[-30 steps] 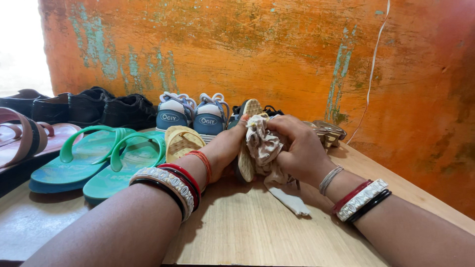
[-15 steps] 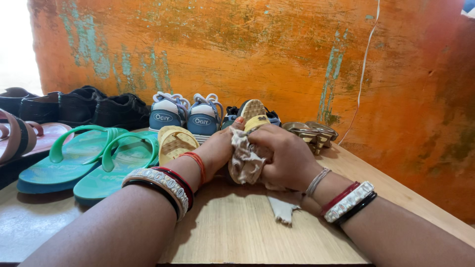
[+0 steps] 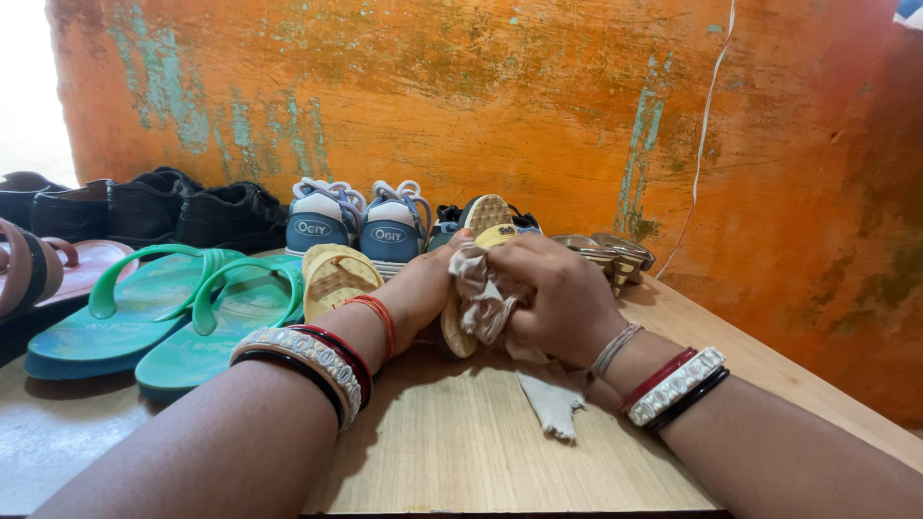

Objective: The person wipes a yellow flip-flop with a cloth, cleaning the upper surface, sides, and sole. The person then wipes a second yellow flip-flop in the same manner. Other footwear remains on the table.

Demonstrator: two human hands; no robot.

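1. A small yellow rubber sandal with a dotted sole (image 3: 460, 332) is held on edge above the pale wooden table (image 3: 461, 452), its sole turned toward the left.
2. The sandal is gripped by the left hand (image 3: 423, 288), whose fingers are closed around it from the left side; a thumbnail is seen at its upper edge.
3. A crumpled off-white cloth rag (image 3: 486, 298) is clutched in the right hand (image 3: 562, 298), which is closed into a fist and pressed against the sandal's inner face.
4. A loose corner of the rag is seen hanging down below the right hand and lying on the table.
5. Red, black and beaded white bangles (image 3: 317, 360) are worn on both wrists.
6. A second yellow sandal of the same kind (image 3: 332, 279) is laid flat on the table just beside the left forearm.
7. A pair of green rubber flip-flops (image 3: 163, 317) is set to the left of it, with pink and black sandals (image 3: 38, 274) at the far left edge.
8. Along the worn orange wall (image 3: 538, 96), black leather shoes (image 3: 144, 211), a pair of small blue and white laced sneakers (image 3: 356, 226) and a pair of gold-coloured heeled sandals (image 3: 611, 255) are lined up.
9. Another dotted tan sole (image 3: 488, 211) is seen standing upright behind the hands.
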